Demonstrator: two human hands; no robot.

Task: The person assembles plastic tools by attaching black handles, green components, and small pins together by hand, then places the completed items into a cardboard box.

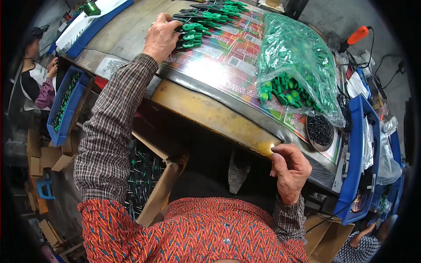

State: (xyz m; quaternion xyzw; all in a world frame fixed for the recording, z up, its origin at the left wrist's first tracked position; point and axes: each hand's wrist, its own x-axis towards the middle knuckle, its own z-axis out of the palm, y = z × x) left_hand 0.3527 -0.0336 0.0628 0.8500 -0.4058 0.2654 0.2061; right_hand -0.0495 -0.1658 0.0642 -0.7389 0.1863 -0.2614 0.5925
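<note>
My left hand [162,37] reaches to the far side of the table, its fingers curled around the near-left end of a row of slim green-and-black pieces [193,35]. Its fingertips are partly hidden, but the dark end of a piece shows beside them. More such pieces [221,9] lie stacked in rows beyond. By the table's front edge is my right hand [291,171], with thumb and forefinger pinched together. A small bright spot shows at those fingertips; what they hold, if anything, is too small to name.
A clear plastic bag [298,57] of green parts lies open on the printed sheet [228,61]. Beside it stands a bowl of small black parts [320,131]. Blue trays [359,162] flank the table. Below sits a cardboard box [160,193] of green-and-black pieces. Other people sit left and lower right.
</note>
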